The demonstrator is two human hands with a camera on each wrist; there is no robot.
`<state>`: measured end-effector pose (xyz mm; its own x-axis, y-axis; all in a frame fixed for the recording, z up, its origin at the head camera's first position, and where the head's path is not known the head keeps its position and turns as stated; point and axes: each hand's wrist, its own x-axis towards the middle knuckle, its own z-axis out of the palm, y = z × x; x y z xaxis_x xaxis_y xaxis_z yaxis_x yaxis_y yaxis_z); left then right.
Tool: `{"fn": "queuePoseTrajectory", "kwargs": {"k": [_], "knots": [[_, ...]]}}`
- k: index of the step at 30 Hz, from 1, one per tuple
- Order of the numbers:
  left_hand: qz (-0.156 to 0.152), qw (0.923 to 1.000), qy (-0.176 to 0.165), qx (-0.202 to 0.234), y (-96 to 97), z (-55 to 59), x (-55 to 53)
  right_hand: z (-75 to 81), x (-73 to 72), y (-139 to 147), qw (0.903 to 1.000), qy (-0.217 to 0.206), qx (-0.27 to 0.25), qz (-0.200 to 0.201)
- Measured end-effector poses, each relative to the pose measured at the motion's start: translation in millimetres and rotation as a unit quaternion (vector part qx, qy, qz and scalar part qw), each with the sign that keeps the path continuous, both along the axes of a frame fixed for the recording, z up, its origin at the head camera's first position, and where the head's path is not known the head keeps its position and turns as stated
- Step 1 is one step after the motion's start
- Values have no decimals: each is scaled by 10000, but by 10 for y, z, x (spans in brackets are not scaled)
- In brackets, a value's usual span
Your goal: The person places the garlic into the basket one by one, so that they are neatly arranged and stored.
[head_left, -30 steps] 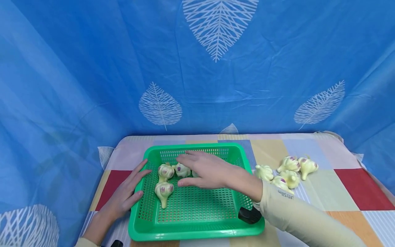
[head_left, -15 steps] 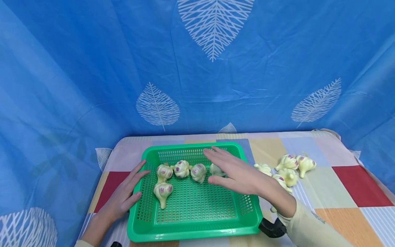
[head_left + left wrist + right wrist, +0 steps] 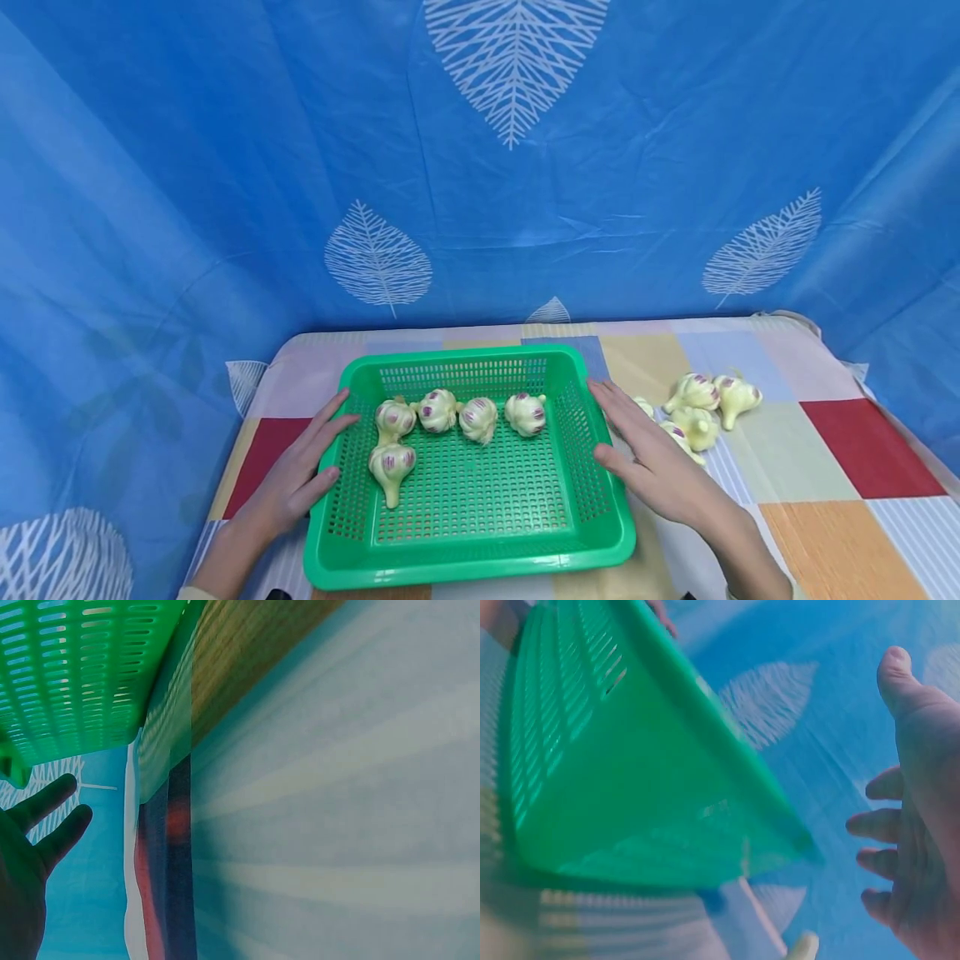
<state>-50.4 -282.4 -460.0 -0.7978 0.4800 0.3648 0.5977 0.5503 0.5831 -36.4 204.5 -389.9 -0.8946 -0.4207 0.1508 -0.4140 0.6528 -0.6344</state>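
A green plastic basket (image 3: 472, 575) with slotted sides holds several garlic bulbs, pale with purple streaks. Three of them stand in a row towards the back, among them one garlic bulb (image 3: 478, 419) in the middle. Apart at the right lies another bulb (image 3: 525, 414); one more bulb (image 3: 392, 468) is lower left, stem towards the front. My left hand (image 3: 296, 479) lies along the basket's left rim with its fingers extended. At the right rim is my right hand (image 3: 660, 467), fingers straight and thumb spread, holding nothing. The right wrist view shows this right hand (image 3: 922, 817) beside the basket wall (image 3: 652, 787).
More garlic bulbs (image 3: 693, 425) lie in a cluster on the table to the right of the basket, one partly behind my right hand. A patchwork cloth (image 3: 810, 542) covers the table. Behind it hangs a blue curtain (image 3: 615, 250) with white leaf prints.
My right hand has moved right, from over the bulbs inside the basket to its right rim, uncovering the bulbs beneath. The left hand has stayed at the left rim.
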Motion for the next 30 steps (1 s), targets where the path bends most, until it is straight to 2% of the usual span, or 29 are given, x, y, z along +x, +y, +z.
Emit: {"fn": "queuePoseTrajectory", "kwargs": {"k": [5, 7, 10, 16, 20, 22, 27, 30], "knots": [[27, 9999, -119, 30, -2, 15, 13, -145, 172, 180, 9986, -62, -368, -383], [39, 9999, -121, 21, -4, 17, 17, -216, 248, 249, 9975, 66, -433, -558], [57, 9999, -99, -14, -4, 11, 15, -346, 361, 363, 9937, 473, -592, -828], [24, 9999, -97, 39, -2, -1, 0, -688, 578, 606, 9746, 1346, -1115, -1402], [22, 9999, -92, 50, -10, -4, 0, -914, 714, 726, 9570, 1591, -1381, -1995], [44, 10000, -79, 12, -12, -3, -2, -998, 774, 770, 9483, 1516, -1512, -2343], [110, 9999, -34, -101, -8, 0, -3, -1099, 895, 846, 9318, 849, -1593, -3148], [103, 9999, -79, -69, -6, 0, -2, -1129, 964, 867, 9175, 524, -1626, -3593]]}}
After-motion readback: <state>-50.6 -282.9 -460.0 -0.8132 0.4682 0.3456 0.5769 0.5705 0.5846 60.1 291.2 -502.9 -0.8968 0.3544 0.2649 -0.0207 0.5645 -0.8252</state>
